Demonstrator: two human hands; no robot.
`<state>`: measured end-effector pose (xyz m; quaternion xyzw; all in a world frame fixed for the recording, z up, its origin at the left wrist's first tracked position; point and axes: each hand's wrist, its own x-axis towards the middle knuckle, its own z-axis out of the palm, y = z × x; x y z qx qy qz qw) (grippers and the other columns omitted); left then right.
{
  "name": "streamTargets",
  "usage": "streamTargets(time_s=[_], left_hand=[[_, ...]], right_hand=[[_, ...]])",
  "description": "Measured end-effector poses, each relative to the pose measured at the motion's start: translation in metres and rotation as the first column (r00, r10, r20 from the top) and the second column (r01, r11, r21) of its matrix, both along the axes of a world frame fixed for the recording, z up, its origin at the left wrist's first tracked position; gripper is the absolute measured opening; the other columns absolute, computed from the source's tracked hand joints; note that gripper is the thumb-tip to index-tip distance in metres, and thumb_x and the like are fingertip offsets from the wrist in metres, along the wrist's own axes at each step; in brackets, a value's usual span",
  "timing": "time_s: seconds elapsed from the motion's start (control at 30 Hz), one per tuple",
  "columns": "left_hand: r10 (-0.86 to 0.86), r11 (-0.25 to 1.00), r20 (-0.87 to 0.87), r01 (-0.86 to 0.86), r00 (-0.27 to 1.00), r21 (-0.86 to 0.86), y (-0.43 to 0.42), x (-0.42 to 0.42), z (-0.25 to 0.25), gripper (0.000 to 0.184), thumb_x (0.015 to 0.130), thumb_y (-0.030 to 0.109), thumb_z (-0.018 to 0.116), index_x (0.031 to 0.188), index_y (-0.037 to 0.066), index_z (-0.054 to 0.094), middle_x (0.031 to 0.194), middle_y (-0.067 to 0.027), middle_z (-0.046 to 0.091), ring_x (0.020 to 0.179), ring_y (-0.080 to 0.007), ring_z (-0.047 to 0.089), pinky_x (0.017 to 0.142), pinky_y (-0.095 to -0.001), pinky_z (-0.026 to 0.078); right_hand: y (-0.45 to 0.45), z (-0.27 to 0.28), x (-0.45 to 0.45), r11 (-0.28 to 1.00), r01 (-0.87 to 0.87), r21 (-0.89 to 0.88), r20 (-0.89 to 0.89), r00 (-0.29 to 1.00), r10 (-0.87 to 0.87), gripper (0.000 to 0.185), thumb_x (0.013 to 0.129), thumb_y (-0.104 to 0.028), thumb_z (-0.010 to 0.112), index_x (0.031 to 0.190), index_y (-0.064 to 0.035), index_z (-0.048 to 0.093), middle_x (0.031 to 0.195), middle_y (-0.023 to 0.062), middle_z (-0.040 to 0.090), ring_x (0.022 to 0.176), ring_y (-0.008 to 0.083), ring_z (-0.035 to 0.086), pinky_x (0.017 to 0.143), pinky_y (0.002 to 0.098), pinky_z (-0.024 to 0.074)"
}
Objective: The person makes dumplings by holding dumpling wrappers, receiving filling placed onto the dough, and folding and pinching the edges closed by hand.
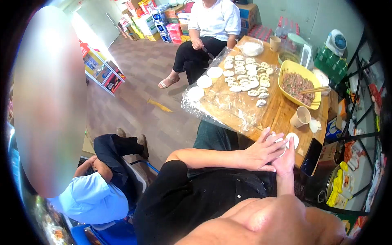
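My left hand has its fingers spread over a round white dough wrapper, which lies against my right hand. The right hand supports this wrapper from below, partly hidden by the left fingers. Just beyond, a second white wrapper is at the table edge, partly behind a right fingertip. Rows of filled dumplings lie on plastic film on the wooden table. To their right stands a yellow bowl of minced filling with chopsticks in it.
Loose wrappers lie at the table's left side. A paper cup and a dark phone are near my hands. One person in white sits across; another in light blue sits at left. Shelves stand right.
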<state>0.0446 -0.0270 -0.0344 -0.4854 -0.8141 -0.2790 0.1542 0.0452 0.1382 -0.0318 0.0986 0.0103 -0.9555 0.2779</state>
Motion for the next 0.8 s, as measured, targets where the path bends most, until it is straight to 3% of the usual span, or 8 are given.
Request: streamTargets(time_s=[0.13, 0.33, 0.4, 0.47, 0.63, 0.7, 0.73, 0.8], left_hand=[[-0.045, 0.999, -0.040, 0.046, 0.998, 0.019, -0.006, 0.006, 0.010, 0.067, 0.085, 0.057, 0.052, 0.126, 0.004, 0.055, 0.148, -0.0196, 0.031, 0.141, -0.0398, 0.020, 0.109, -0.0663, 0.008], [-0.132, 0.984, 0.015, 0.129, 0.991, 0.120, 0.021, -0.018, 0.002, 0.042, 0.088, 0.049, 0.053, 0.101, 0.011, 0.062, 0.139, -0.0164, 0.042, 0.135, -0.0395, 0.032, 0.107, -0.0681, 0.011], [-0.088, 0.987, -0.021, 0.090, 0.996, 0.131, 0.032, -0.031, 0.011, 0.048, 0.089, 0.054, 0.048, 0.108, 0.012, 0.060, 0.140, -0.0157, 0.043, 0.136, -0.0399, 0.030, 0.108, -0.0667, 0.011], [-0.004, 0.999, -0.067, 0.007, 0.998, 0.051, 0.045, -0.049, 0.029, 0.055, 0.088, 0.056, 0.047, 0.120, 0.013, 0.059, 0.142, -0.0167, 0.040, 0.137, -0.0404, 0.027, 0.108, -0.0667, 0.010], [0.129, 0.990, -0.155, -0.118, 0.979, 0.079, 0.092, -0.126, 0.042, 0.044, 0.088, 0.048, 0.054, 0.108, 0.011, 0.066, 0.141, -0.0185, 0.041, 0.136, -0.0409, 0.027, 0.109, -0.0663, 0.008], [0.226, 0.968, -0.149, -0.239, 0.963, -0.078, 0.106, -0.142, 0.034, 0.043, 0.087, 0.048, 0.054, 0.101, 0.011, 0.071, 0.138, -0.0191, 0.044, 0.136, -0.0406, 0.028, 0.110, -0.0651, 0.009], [0.195, 0.978, -0.206, -0.207, 0.959, -0.037, 0.109, -0.150, 0.029, 0.052, 0.081, 0.046, 0.057, 0.106, 0.001, 0.068, 0.130, -0.0218, 0.047, 0.129, -0.0414, 0.034, 0.108, -0.0665, 0.012], [0.242, 0.947, -0.053, -0.224, 0.969, 0.232, 0.117, -0.150, 0.023, 0.068, 0.074, 0.049, 0.063, 0.109, -0.009, 0.062, 0.128, -0.0261, 0.046, 0.127, -0.0439, 0.035, 0.108, -0.0671, 0.012]], right_hand=[[-0.003, 0.018, 0.008, 0.994, 0.023, 0.109, -0.045, 0.999, -0.018, 0.065, 0.095, -0.052, 0.046, 0.126, 0.0042, 0.044, 0.131, 0.0235, 0.049, 0.126, 0.0337, 0.045, 0.110, 0.0453, 0.0337], [0.021, -0.006, 0.021, 0.952, 0.168, 0.255, -0.078, 0.985, -0.153, 0.052, 0.097, -0.050, 0.043, 0.132, -0.0122, 0.047, 0.128, 0.0114, 0.055, 0.114, 0.0287, 0.057, 0.099, 0.0472, 0.0450], [0.039, -0.040, 0.023, 0.993, 0.026, -0.114, -0.130, 0.991, -0.041, 0.051, 0.099, -0.044, 0.041, 0.137, -0.0105, 0.044, 0.136, 0.0135, 0.050, 0.125, 0.0312, 0.048, 0.106, 0.0497, 0.0372], [0.037, -0.003, 0.036, 0.991, 0.080, 0.111, 0.157, 0.983, -0.097, 0.053, 0.098, -0.044, 0.042, 0.138, -0.0091, 0.043, 0.141, 0.0144, 0.045, 0.131, 0.0316, 0.041, 0.110, 0.0534, 0.0300], [0.039, 0.008, 0.048, 0.992, 0.124, -0.011, 0.147, 0.982, -0.121, 0.057, 0.095, -0.040, 0.046, 0.136, 0.0004, 0.041, 0.147, 0.0252, 0.032, 0.137, 0.0439, 0.028, 0.113, 0.0572, 0.0219], [0.041, 0.008, 0.053, 0.988, 0.157, 0.003, 0.133, 0.979, -0.156, 0.055, 0.096, -0.038, 0.044, 0.134, 0.0025, 0.041, 0.146, 0.0303, 0.030, 0.138, 0.0447, 0.025, 0.114, 0.0570, 0.0192], [0.042, 0.008, 0.052, 0.987, 0.158, 0.005, 0.149, 0.976, -0.157, 0.056, 0.096, -0.038, 0.044, 0.135, 0.0029, 0.040, 0.147, 0.0295, 0.029, 0.139, 0.0442, 0.024, 0.114, 0.0564, 0.0211], [0.043, 0.005, 0.053, 0.985, 0.167, 0.048, 0.106, 0.980, -0.171, 0.058, 0.097, -0.038, 0.043, 0.139, 0.0004, 0.036, 0.149, 0.0278, 0.028, 0.140, 0.0433, 0.023, 0.112, 0.0559, 0.0256]])
